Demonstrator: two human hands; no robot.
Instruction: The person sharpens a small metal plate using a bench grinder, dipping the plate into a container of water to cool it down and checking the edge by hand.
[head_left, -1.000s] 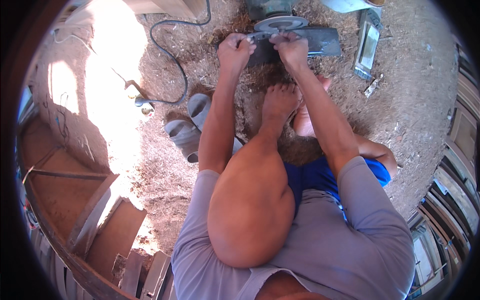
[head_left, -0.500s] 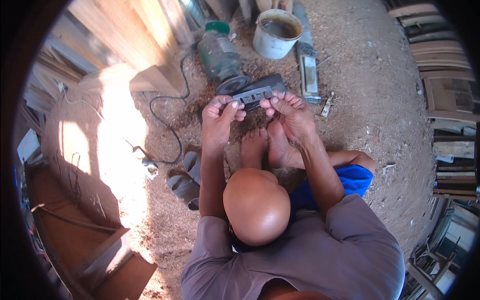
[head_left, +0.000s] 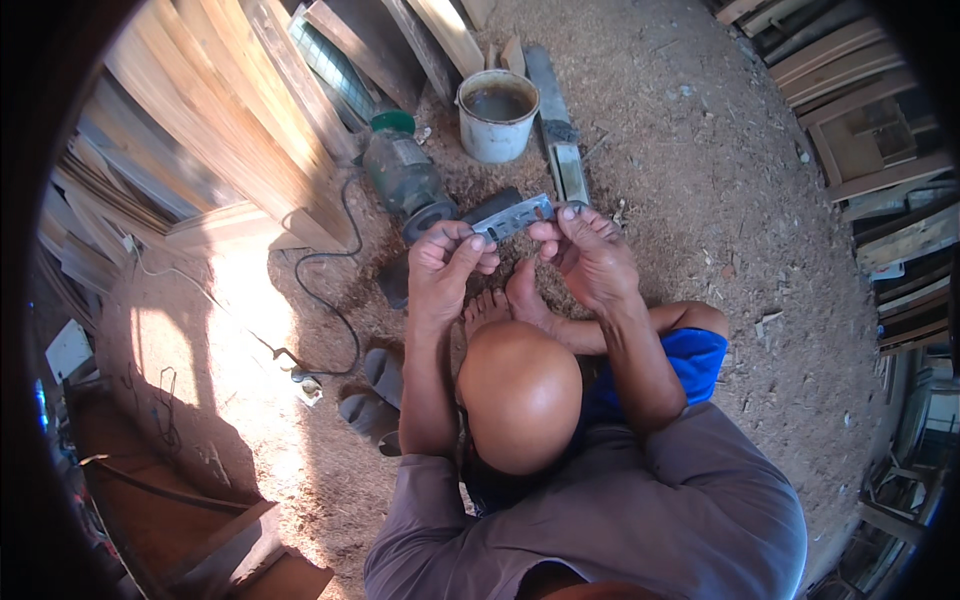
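Note:
Between my two hands, a flat slotted metal planer blade (head_left: pixel 512 219) is held up above my feet, its right end a little higher. My left hand (head_left: pixel 447 262) pinches the left end between thumb and fingers. At the other end, my right hand (head_left: pixel 597 262) grips the blade the same way. Just beyond the blade, on the ground, lies a green bench grinder (head_left: pixel 402 172) with a dark grinding wheel (head_left: pixel 428 219) at its near end. The wheel is close to my left hand, apart from the blade.
A white bucket (head_left: pixel 496 138) of murky water stands beyond the blade, beside a board with a pale sharpening stone (head_left: pixel 569 172). A black cord (head_left: pixel 352 318) curls left of my arm near grey slippers (head_left: pixel 372 412). Timber planks (head_left: pixel 230 110) lean at far left; wooden frames (head_left: pixel 855 140) line the right.
The blade has tilted, its right end now higher and its face catching more light. Both hands keep their grip. The view has shifted, so the grinder and bucket appear farther left and lower.

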